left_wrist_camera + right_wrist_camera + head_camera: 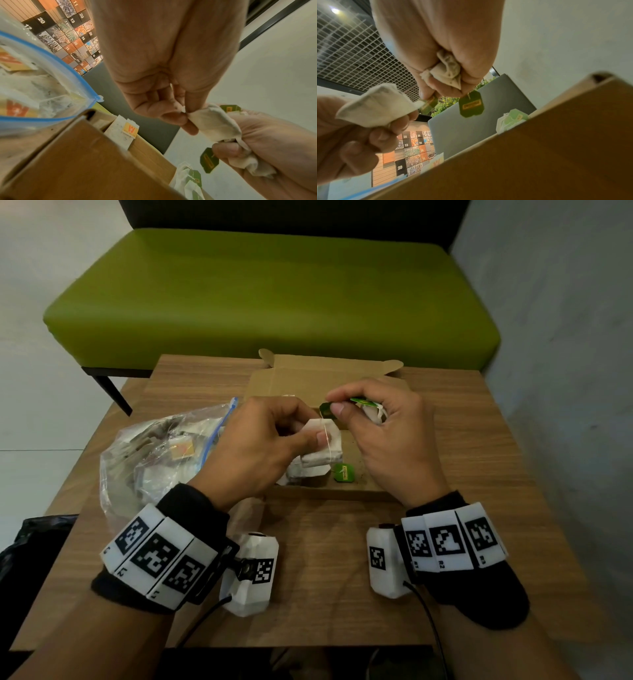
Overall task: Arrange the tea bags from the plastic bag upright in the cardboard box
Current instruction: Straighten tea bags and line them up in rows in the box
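Both my hands hold tea bags above the open cardboard box [308, 381] on the table [445, 460].

The plastic bag [147, 453] lies left. My left hand [260, 440] pinches a soft tea bag [323, 445]; my right hand [383, 422] clenches another, pinching its green tag [327, 409]. Feather-light, crushable paper: I judge edges safest.

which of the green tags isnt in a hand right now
The green tag lying flat on the cardboard box floor, below both hands. The other green tags sit at the right hand, one pinched in its fingertips.
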A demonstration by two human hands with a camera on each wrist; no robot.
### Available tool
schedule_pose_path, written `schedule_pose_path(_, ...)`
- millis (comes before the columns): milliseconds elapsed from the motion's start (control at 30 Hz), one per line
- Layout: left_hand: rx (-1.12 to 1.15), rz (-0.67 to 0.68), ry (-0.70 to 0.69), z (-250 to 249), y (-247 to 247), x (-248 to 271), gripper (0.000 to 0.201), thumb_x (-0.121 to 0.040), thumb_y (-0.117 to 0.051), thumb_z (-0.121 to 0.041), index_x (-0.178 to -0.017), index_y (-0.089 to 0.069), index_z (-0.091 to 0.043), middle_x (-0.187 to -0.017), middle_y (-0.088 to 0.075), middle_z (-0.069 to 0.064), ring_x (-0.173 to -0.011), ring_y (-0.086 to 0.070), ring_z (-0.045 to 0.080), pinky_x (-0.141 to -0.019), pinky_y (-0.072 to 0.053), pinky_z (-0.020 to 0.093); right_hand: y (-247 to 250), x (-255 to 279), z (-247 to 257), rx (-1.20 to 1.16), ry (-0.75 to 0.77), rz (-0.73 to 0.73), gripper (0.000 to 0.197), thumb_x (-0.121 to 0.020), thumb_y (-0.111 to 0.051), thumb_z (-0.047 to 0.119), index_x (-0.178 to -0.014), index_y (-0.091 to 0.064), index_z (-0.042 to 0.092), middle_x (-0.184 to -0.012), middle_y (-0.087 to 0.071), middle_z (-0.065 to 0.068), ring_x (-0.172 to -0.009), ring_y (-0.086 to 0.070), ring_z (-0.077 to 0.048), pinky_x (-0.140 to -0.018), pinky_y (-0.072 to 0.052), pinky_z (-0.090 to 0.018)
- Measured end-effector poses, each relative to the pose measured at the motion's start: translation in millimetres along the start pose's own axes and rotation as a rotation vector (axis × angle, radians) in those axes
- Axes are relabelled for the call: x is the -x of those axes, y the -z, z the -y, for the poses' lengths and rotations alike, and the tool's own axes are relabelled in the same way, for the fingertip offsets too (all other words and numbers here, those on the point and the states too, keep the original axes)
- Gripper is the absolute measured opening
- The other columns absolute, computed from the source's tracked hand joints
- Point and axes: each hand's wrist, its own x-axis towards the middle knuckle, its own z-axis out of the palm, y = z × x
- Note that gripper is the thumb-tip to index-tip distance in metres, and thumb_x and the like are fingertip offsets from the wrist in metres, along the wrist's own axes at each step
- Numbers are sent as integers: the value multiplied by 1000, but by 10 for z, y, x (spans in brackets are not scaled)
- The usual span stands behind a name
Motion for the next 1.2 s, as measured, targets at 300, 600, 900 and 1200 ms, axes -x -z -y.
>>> schedule_pose_path(300, 206, -176, 39, -40, 21, -4, 15, -81, -77, -22, -90, -70, -12, -68, -72, 4, -59, -68, 12, -51, -52, 20, -22, 35, -2, -240, -268, 155, 15, -97, -65, 14, -101, -78, 21, -79, -69, 20, -60, -57, 9, -59, -38, -8)
schedule_pose_path(600, 334, -82, 148, -36, 5, -4, 19, -80, -76, -15, -98, -71, -12, -70, -73, 6, -64, -70, 17, -59, -58, 27, -20, 24, 41, -497, -350, 13, 13, -95, -66, 4, -93, -73, 16, -99, -72, -3, -68, -59, -1, -53, -45, -13)
schedule_pose_path(900, 373, -113, 124, -51, -44, 14, 12, -82, -73, -18, -87, -73, -7, -75, -73, 9, -66, -71, 19, -58, -56, 25, -12, 48, 60, -569, -403, 84, 13, -97, -64, 9, -94, -74, 17, -84, -68, -8, -58, -46, -20, -40, -38, -21)
schedule_pose_path(1200, 344, -240, 94, -38, -26, -8, 14, -88, -71, -26, -84, -71, -13, -83, -68, 6, -62, -66, 12, -55, -54, 25, -46, 66, -27, -382, -275, -8, 17, -95, -69, 22, -111, -73, 25, -96, -69, 17, -71, -56, 0, -59, -43, -16)
